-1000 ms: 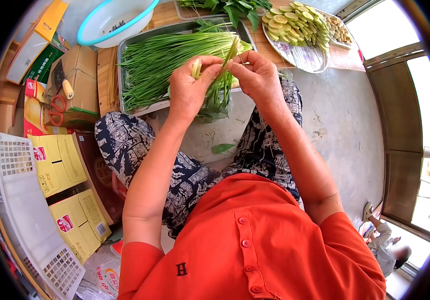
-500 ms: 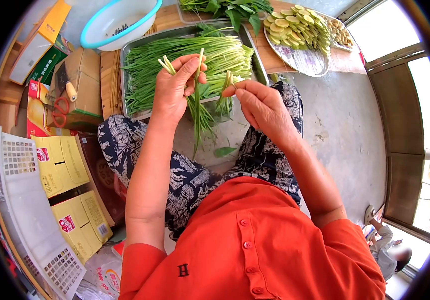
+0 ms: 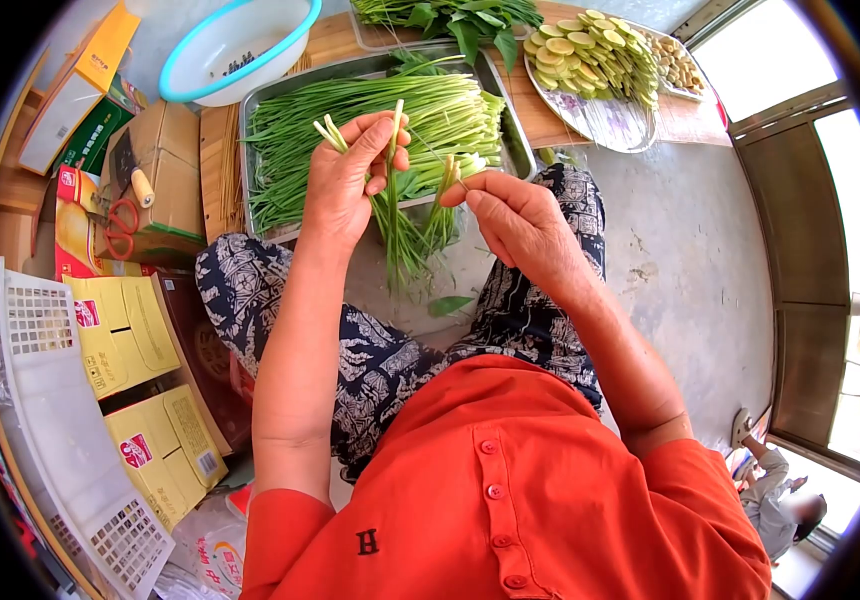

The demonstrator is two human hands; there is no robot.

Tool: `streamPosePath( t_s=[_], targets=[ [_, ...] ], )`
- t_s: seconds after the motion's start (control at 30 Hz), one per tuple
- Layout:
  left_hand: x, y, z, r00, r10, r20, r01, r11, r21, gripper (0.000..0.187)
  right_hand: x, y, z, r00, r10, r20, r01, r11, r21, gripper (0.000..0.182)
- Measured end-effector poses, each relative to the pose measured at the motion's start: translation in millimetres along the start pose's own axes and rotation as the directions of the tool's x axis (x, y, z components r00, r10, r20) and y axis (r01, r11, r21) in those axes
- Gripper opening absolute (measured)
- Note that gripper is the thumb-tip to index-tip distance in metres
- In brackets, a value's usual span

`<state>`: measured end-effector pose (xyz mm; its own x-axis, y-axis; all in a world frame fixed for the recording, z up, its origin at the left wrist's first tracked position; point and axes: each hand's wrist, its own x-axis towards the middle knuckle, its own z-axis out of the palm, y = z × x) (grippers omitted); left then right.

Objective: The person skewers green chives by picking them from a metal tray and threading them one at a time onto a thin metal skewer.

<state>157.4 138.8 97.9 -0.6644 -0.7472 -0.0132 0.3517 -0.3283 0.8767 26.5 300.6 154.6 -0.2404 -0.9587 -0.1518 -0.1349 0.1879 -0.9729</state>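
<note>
My left hand [image 3: 345,190] is closed around a few chives [image 3: 393,180], their pale cut ends poking up past the fingers and their green leaves hanging down. Close by on the right, my right hand [image 3: 525,215] pinches a thin skewer, with a small bunch of chives [image 3: 446,190] threaded on it near the pale ends. The skewer's tip points toward the left hand. Behind both hands, a metal tray [image 3: 523,135] holds a thick layer of chives [image 3: 350,110], pale ends to the right.
Bare skewers [image 3: 222,165] lie left of the tray. Farther back are a blue-rimmed basin [image 3: 185,85], leafy greens [image 3: 470,20] and a plate [image 3: 575,115] of skewered green slices. Scissors [image 3: 122,225] and a wooden-handled blade [image 3: 140,185] rest by a carton [image 3: 170,150]. A person [image 3: 775,500] is at lower right.
My right hand has shifted slightly left and down, bringing its threaded chives closer to those in my left hand. The left hand has barely moved.
</note>
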Motion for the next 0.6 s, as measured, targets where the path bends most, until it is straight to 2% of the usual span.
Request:
streamPosePath(
  t_s=[0.33, 0.6],
  targets=[
    [-1.0, 1.5, 2.2, 0.999, 0.013, -0.032, -0.013, 1.000, -0.009, 0.021, 1.7, -0.1, 2.1, 1.000, -0.002, -0.004, 0.002, 1.000, -0.005, 0.023],
    [0.0, 2.1, -2.1, 1.000, 0.029, 0.009, -0.030, 0.999, 0.031, 0.024, 2.4, 1.6, 1.3, 1.000, -0.012, -0.010, 0.012, 1.000, -0.028, 0.022]
  ],
)
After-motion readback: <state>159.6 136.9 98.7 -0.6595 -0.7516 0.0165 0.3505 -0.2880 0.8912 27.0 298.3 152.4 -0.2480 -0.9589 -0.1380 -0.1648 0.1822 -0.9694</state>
